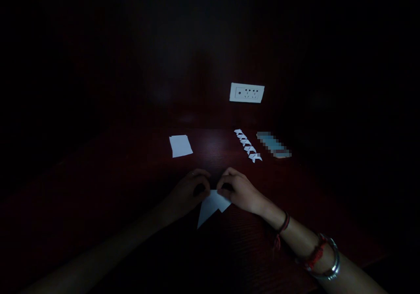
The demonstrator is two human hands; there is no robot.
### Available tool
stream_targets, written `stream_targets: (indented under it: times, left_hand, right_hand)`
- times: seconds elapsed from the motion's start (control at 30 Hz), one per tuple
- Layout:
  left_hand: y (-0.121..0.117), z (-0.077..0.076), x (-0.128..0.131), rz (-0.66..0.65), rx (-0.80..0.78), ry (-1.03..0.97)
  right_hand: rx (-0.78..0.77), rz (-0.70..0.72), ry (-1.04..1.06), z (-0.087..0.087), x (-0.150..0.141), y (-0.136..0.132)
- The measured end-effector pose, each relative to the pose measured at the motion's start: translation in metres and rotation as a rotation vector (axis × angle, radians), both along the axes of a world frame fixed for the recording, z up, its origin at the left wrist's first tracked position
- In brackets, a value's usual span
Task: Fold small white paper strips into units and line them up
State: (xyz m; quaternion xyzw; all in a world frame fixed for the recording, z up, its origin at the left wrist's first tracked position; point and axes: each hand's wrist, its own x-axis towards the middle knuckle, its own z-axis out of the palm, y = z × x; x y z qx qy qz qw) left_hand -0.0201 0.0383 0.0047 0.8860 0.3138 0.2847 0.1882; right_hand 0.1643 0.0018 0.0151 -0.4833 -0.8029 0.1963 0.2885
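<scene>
A partly folded sheet of white paper (210,204) is held between both hands above the dark red table. My left hand (194,190) pinches its upper left edge with thumb and forefinger. On the other side, my right hand (239,191) grips the upper right edge the same way, its fingers covering part of the fold. One pointed corner of the sheet hangs down to the left, and a shorter flap shows below the right fingers.
Beyond my left hand lies a small stack of white paper squares (181,146). A row of several folded paper pieces (246,145) runs along the table at right, beside a blurred-out phone-like object (272,144). A white socket plate (246,92) sits on the back wall.
</scene>
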Motion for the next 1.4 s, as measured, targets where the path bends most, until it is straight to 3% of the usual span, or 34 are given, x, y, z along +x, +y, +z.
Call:
stream_targets:
  times: [0.2, 0.33, 0.57, 0.93, 1.07, 1.13, 1.2, 1.33, 1.4]
  left_hand:
    - [-0.004, 0.010, -0.002, 0.036, 0.016, -0.076]
    - [-0.011, 0.016, 0.000, 0.032, 0.115, -0.087]
    - [-0.021, 0.017, 0.003, 0.021, 0.237, -0.051]
    - [-0.008, 0.017, -0.017, 0.171, 0.311, -0.083]
    - [-0.006, 0.023, -0.027, 0.261, 0.487, -0.157]
    - [-0.010, 0.022, -0.025, 0.205, 0.609, -0.157]
    - [-0.018, 0.017, -0.019, 0.067, 0.671, -0.131]
    - [-0.033, -0.001, -0.007, -0.178, 0.307, 0.070]
    - [-0.037, -0.005, -0.005, -0.299, 0.211, 0.112]
  right_hand:
    - [0.146, -0.038, 0.017, 0.011, -0.001, -0.006]
    - [0.210, -0.025, 0.002, 0.017, -0.005, -0.010]
    - [0.230, 0.033, 0.005, 0.022, -0.012, -0.014]
    - [0.233, 0.010, -0.141, 0.016, 0.039, 0.003]
    - [0.299, -0.059, -0.050, 0.018, 0.046, 0.003]
    - [0.309, -0.041, 0.001, 0.021, 0.043, 0.000]
    - [0.285, 0.030, 0.016, 0.023, 0.038, -0.003]
    - [0.182, 0.112, -0.033, 0.017, 0.034, -0.002]
    - [0.103, 0.130, -0.107, 0.011, 0.037, 0.000]
